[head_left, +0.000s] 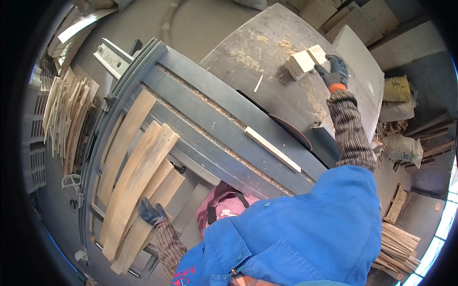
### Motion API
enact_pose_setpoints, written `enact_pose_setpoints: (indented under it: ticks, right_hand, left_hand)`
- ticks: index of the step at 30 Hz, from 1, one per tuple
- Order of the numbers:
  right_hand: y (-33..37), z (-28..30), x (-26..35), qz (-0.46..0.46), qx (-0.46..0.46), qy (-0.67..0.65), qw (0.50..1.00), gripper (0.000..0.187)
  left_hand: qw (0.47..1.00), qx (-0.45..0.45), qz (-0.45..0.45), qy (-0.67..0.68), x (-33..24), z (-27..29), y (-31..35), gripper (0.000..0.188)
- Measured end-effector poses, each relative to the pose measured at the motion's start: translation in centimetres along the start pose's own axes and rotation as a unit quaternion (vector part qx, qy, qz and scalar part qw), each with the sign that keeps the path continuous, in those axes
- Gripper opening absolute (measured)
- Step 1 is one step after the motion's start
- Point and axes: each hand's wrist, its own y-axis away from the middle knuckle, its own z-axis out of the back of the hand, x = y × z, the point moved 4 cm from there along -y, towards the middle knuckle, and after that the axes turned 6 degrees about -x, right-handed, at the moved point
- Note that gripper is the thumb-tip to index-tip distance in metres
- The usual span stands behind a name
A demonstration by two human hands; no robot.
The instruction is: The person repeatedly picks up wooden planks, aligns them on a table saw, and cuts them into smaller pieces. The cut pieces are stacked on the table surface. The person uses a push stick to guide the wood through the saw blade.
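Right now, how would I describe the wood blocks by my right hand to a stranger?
Find the broad grey tabletop, strewn with sawdust, at the upper right. Toward its right side, beside the gloved right hand, two pale-topped blocks sit side by side. They are short and chunky, unlike the long boards under the left hand.

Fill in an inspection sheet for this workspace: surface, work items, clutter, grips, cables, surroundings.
Surface: grey machine table; far tabletop, scattered with sawdust.
Job's things: long curved boards at left; pale wood blocks on the far tabletop.
Clutter: narrow wood strip on the machine table; thin sliver on the far tabletop.
Grips: gloved left hand spread on the boards; gloved right hand at the blocks, hold unclear.
Cables: nothing seen for certain.
Surroundings: piled wood strips on the left, sacks on the right.
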Motion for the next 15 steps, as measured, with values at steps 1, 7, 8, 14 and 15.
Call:
enact_pose_setpoints:
  ticks: [1,7,8,14,15]
  right_hand:
    - [1.0,2.5,0.4,0.017,-0.047,-0.033,0.998,0.055]
    - [14.9,10.6,5.8,-0.010,-0.074,-0.315,0.946,0.029]
    - [18.9,10.8,7.2,-0.029,-0.014,-0.296,0.955,0.022]
    - [41.2,10.2,15.3,-0.071,0.250,-0.346,0.902,0.017]
    - [44.0,10.3,15.8,-0.071,0.253,-0.345,0.901,0.018]
  left_hand:
    - [1.000,-0.003,0.006,-0.011,0.5,0.6,0.6,0.067]
    - [0.972,-0.103,0.163,-0.131,8.0,5.6,12.7,0.051]
    - [0.959,-0.095,0.211,-0.164,9.6,6.3,15.8,0.055]
    - [0.809,0.113,0.551,-0.168,15.3,11.7,33.5,0.104]
    - [0.821,0.126,0.525,-0.186,15.3,13.2,34.8,0.108]
